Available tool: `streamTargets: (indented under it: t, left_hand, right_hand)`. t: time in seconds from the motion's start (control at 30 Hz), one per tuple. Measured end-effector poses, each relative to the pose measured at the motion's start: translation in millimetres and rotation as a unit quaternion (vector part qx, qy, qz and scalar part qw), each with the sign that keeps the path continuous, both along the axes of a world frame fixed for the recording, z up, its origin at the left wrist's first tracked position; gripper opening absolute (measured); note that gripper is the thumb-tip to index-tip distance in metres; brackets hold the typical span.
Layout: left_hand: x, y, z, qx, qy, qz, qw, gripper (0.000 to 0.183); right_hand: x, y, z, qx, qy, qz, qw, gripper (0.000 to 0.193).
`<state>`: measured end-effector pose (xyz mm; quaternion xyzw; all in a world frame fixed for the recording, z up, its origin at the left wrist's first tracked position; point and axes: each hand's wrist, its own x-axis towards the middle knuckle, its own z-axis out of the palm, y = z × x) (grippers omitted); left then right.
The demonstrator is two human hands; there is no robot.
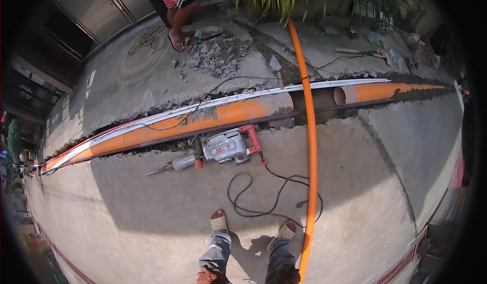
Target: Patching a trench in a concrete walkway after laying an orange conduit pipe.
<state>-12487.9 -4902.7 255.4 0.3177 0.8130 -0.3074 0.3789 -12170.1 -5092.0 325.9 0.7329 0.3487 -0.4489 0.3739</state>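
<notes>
At the lower edge my left hand (pixel 207 276) lies against my left trouser leg, its fingers partly in view and nothing seen in them. My right hand (pixel 289 276) is a dark shape at my right leg, its fingers hard to make out. Ahead of my feet a grey and red demolition hammer (pixel 225 147) lies on its side on the concrete, chisel pointing left. Its black power cord (pixel 269 214) loops across the ground toward my right foot. A thin orange pipe (pixel 310 147) runs from beside my right leg, over the trench, to the plants.
A trench crosses ahead, holding a thick orange pipe (pixel 203 119) and a second orange pipe section (pixel 362 93), with a gap between them. Thin white pipes (pixel 335 84) run alongside. Beyond are a trowel (pixel 275 64), rubble (pixel 215 55) and a standing person's leg (pixel 177 20).
</notes>
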Motion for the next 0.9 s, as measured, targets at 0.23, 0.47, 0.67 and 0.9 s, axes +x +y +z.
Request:
streamTargets:
  t: [0.23,0.47,0.67,0.9]
  left_hand:
    - [-16.9,-58.8,60.9,-0.020,0.049,0.000,0.999,0.081]
    - [28.2,-40.6,16.4,0.037,0.000,-0.068,0.997,0.080]
    - [31.3,-68.1,22.3,0.066,0.073,-0.027,0.995,0.080]
    - [9.1,-178.8,58.6,0.027,0.094,-0.002,0.995,0.079]
  right_hand:
    - [-43.6,83.3,43.9,0.037,-0.039,-0.031,0.998,0.055]
    - [-0.4,72.3,62.7,0.031,-0.090,-0.145,0.985,0.052]
    - [135.6,183.5,47.1,0.184,0.028,-0.059,0.981,0.105]
    - [366.5,476.1,400.9,0.673,-0.366,0.137,0.628,0.096]
